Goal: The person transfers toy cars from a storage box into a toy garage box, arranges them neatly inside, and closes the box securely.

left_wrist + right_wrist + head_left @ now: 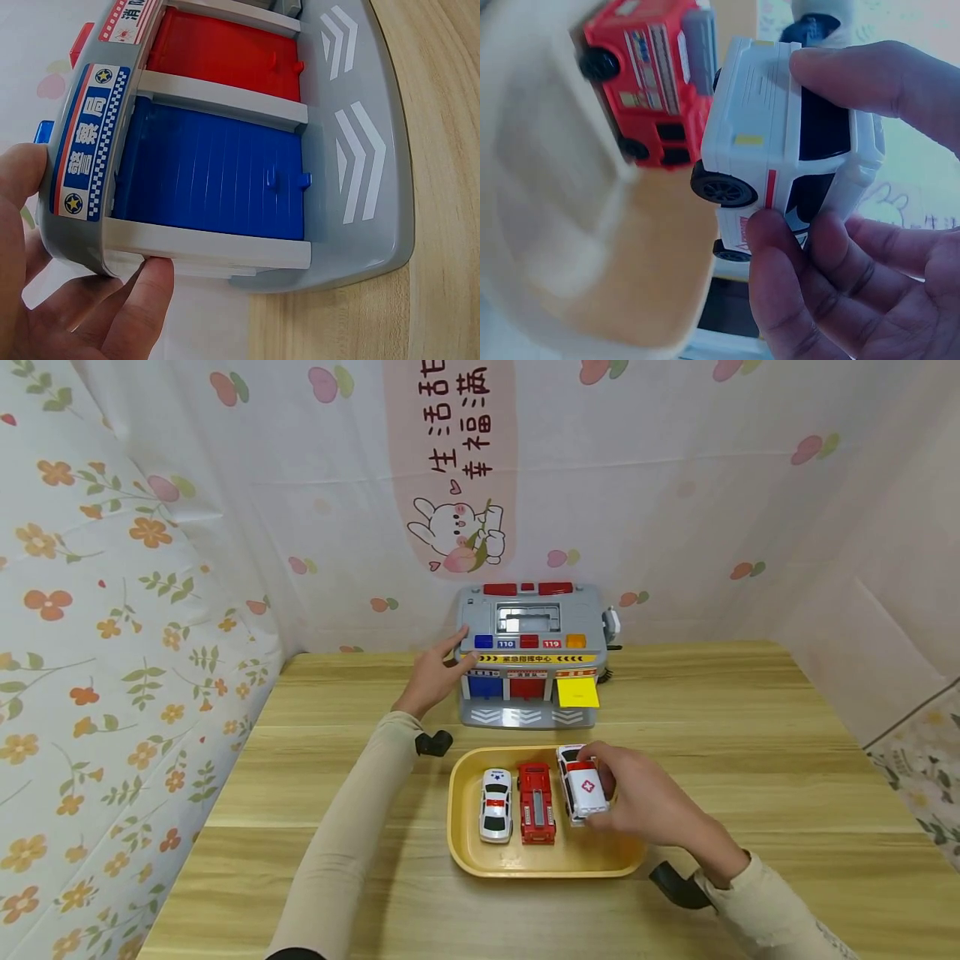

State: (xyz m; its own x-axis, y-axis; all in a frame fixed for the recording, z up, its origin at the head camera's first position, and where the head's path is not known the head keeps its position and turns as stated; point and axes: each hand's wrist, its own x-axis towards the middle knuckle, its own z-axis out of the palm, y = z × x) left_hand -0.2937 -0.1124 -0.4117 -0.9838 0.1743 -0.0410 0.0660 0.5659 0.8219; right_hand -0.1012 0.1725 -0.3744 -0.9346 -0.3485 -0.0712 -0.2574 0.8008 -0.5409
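My right hand (645, 793) grips a white toy ambulance (587, 789) with a red light bar and a red emblem, over the right end of a yellow tray (468, 862). In the right wrist view, the thumb presses one side of the ambulance (754, 112) and the fingertips the other. A grey toy rescue station (472, 614) stands behind the tray. My left hand (435, 675) holds its left front corner between thumb and fingers. The station's blue door (210, 172) and red door (225, 56) are down; its yellow door (577, 692) is swung up and outward.
Inside the tray lie a white toy police car (495, 806) and a red toy fire truck (536, 803). The wooden table (750, 760) extends to both sides. Behind the station hangs a patterned curtain (315, 518).
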